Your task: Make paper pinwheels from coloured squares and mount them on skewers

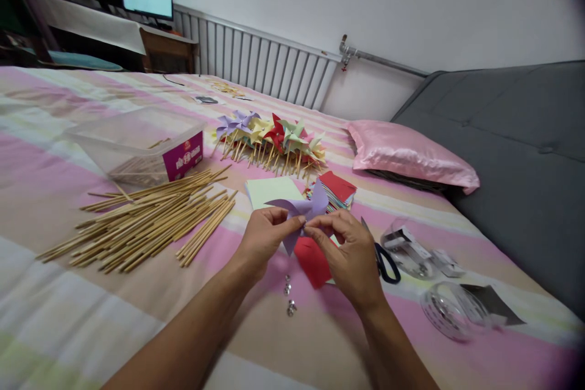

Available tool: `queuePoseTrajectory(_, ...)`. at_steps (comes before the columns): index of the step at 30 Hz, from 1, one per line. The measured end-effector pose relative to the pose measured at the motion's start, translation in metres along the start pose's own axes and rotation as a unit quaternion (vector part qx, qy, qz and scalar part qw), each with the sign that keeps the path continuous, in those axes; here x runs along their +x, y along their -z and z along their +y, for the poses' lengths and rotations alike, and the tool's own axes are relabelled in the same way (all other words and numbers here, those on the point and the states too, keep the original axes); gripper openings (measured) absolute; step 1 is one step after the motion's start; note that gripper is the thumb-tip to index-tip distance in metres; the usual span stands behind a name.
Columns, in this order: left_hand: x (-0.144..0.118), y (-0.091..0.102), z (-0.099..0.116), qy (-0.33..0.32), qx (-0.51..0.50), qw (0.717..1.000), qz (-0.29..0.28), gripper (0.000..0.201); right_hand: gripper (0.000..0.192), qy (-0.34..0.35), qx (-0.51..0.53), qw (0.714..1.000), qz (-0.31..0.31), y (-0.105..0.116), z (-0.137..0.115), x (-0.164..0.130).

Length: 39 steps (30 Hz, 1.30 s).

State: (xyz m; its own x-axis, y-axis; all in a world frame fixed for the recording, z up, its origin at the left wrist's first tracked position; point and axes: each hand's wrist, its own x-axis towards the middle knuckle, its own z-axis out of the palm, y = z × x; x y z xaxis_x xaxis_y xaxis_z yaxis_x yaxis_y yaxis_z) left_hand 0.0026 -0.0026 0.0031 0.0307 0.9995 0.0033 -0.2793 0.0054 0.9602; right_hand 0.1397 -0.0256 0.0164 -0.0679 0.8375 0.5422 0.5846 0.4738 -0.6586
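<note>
Between my two hands is a purple paper pinwheel [315,202], its blades folded toward the middle. My left hand [265,234] pinches it from the left, thumb near the centre. From the right, the thumb and forefinger of my right hand [350,250] close at the same centre; whether they also hold a small fastener is too small to tell. Below the hands lie several small metal fasteners [289,298] on the bedspread. Red paper [315,261] lies partly under my right hand, with dark-handled scissors [387,263] just beside it.
Wooden sticks [150,219] are spread at left before a clear plastic box [132,140]. Finished pinwheels [274,134] lie behind the pale paper stack [274,191] and coloured paper squares [338,187]. Clear containers [452,311] sit at right; a pink pillow [411,152] lies farther back.
</note>
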Motion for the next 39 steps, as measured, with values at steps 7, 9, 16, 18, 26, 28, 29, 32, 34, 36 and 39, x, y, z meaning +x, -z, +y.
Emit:
queuePoseTrajectory(7,0.000,0.003,-0.002,0.012,-0.009,0.999,-0.047,0.037,0.005,-0.014,0.015,0.999,0.026,-0.001,0.002,0.000)
queuePoseTrajectory(9,0.000,0.003,-0.001,0.005,-0.001,0.999,-0.049,0.038,0.005,-0.021,0.021,0.999,0.029,-0.001,0.002,0.001)
queuePoseTrajectory(16,-0.001,0.002,0.001,-0.015,0.013,0.999,-0.039,0.039,0.008,-0.046,0.037,0.998,0.025,0.000,0.000,0.001)
queuePoseTrajectory(18,0.000,0.002,0.001,-0.022,0.020,0.999,-0.037,0.034,0.009,-0.058,0.047,0.997,0.023,-0.001,0.001,0.001)
queuePoseTrajectory(26,-0.001,0.000,0.000,-0.041,0.054,0.997,-0.019,0.021,0.015,-0.106,0.084,0.991,0.017,-0.005,0.000,0.000)
queuePoseTrajectory(28,-0.001,-0.001,0.000,-0.040,0.052,0.998,-0.016,0.020,0.014,-0.107,0.081,0.990,0.042,-0.007,0.000,0.000)
queuePoseTrajectory(29,-0.001,-0.001,0.000,-0.038,0.051,0.998,-0.016,0.020,0.016,-0.109,0.079,0.989,0.061,-0.008,0.001,0.000)
queuePoseTrajectory(32,-0.002,-0.002,0.001,-0.038,0.038,0.998,-0.019,0.018,0.033,-0.117,0.099,0.983,0.103,-0.011,0.003,0.000)
queuePoseTrajectory(34,-0.002,-0.002,0.001,-0.040,0.031,0.998,-0.023,0.017,0.042,-0.120,0.159,0.977,0.076,-0.012,0.004,0.000)
queuePoseTrajectory(36,-0.003,-0.002,0.001,-0.043,0.032,0.998,-0.025,0.016,0.039,-0.124,0.227,0.966,0.027,-0.013,0.005,0.001)
queuePoseTrajectory(39,-0.003,-0.001,0.001,-0.045,0.036,0.998,-0.029,0.016,0.027,-0.133,0.271,0.953,-0.017,-0.013,0.007,0.000)
